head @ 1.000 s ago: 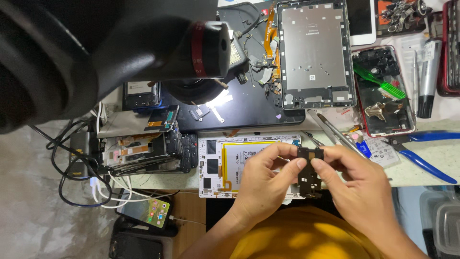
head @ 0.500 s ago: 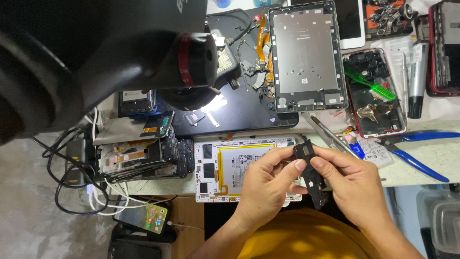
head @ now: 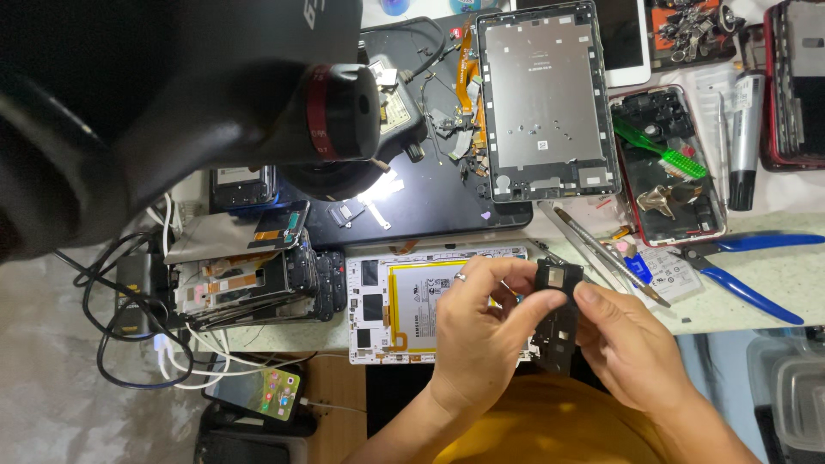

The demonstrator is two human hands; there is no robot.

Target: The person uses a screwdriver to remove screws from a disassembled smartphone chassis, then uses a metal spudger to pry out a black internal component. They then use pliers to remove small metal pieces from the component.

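A dark microscope head [head: 172, 112], blurred and cut off by the frame, fills the upper left and hides the bench [head: 773, 292] beneath it. Below the grey tablet frame [head: 543, 99] lies an opened white tablet [head: 404, 305] with its yellow-edged battery showing, its right part covered by the hands. Just above it, the left hand [head: 485, 335] and right hand [head: 632, 352] both hold a small black part [head: 557, 283], each grip pinching it between thumb and fingertips. The part's lower half is hard to make out between the palms.
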